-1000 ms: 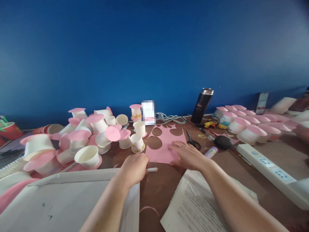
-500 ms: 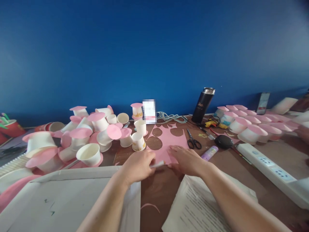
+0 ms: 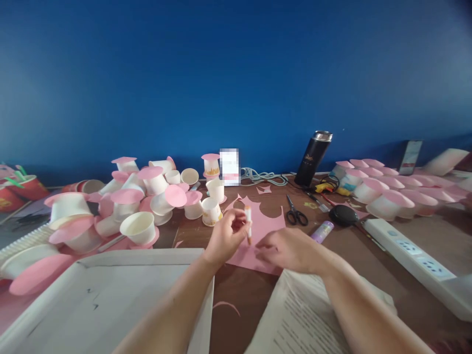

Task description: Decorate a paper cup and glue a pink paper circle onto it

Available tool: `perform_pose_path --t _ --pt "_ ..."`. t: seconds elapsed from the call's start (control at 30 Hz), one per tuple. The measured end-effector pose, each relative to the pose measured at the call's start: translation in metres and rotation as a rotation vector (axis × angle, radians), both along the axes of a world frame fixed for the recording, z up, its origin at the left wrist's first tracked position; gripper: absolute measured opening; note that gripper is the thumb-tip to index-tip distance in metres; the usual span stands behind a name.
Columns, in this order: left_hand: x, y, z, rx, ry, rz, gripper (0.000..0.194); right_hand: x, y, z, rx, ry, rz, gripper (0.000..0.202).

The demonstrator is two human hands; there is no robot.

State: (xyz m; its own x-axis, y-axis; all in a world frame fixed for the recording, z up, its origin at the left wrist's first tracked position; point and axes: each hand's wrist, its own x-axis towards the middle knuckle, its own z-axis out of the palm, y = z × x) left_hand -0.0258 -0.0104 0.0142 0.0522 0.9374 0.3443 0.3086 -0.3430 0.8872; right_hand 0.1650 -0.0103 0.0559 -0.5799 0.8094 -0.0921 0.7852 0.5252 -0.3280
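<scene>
Between the fingers of my left hand stands a white-and-orange marker, nearly upright, over a sheet of pink paper. Rounded pieces are cut out of the sheet's far edge, and part of it lies under my hands. My right hand hovers at or just above the sheet's right part, slightly blurred, with its fingers apart and nothing seen in them. Black scissors rest beyond my right hand, and a purple glue stick lies beside it. A white paper cup stands beyond my left hand.
Paper cups with pink discs crowd the left; more stand in rows at right. A white box lid and printed sheets lie near me. A black flask, cables and a power strip flank the workspace.
The pink paper has shifted toward me. My left hand has risen, and the marker has turned from lying flat to nearly upright. My right hand has moved slightly nearer me, its fingers lifting.
</scene>
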Motion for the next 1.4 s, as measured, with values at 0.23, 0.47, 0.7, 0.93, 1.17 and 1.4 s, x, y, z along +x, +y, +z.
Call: perform_pose_path --t 0.23,0.47,0.7,0.93,1.17,1.4 --pt "0.003 0.001 -0.002 -0.134 -0.188 -0.046 0.034 0.013 0.026 -0.007 -0.005 0.593 -0.241 0.032" --pt "0.006 -0.007 0.002 -0.037 -0.087 -0.022 0.031 -0.007 0.018 -0.022 -0.148 0.510 -0.028 0.026" --pt "-0.034 0.012 0.002 0.507 0.395 0.700 0.051 0.000 0.035 -0.025 -0.098 0.859 -0.384 0.022" --pt "-0.041 0.024 -0.017 0.223 0.647 0.730 0.076 -0.004 0.035 -0.026 -0.085 0.948 -0.453 0.021" --pt "-0.048 0.024 -0.012 0.158 0.702 0.725 0.058 -0.001 0.042 -0.037 -0.131 0.713 -0.471 0.026" --pt "-0.014 0.000 0.006 0.531 0.477 0.371 0.060 0.004 0.049 -0.047 -0.104 0.429 -0.467 0.032"
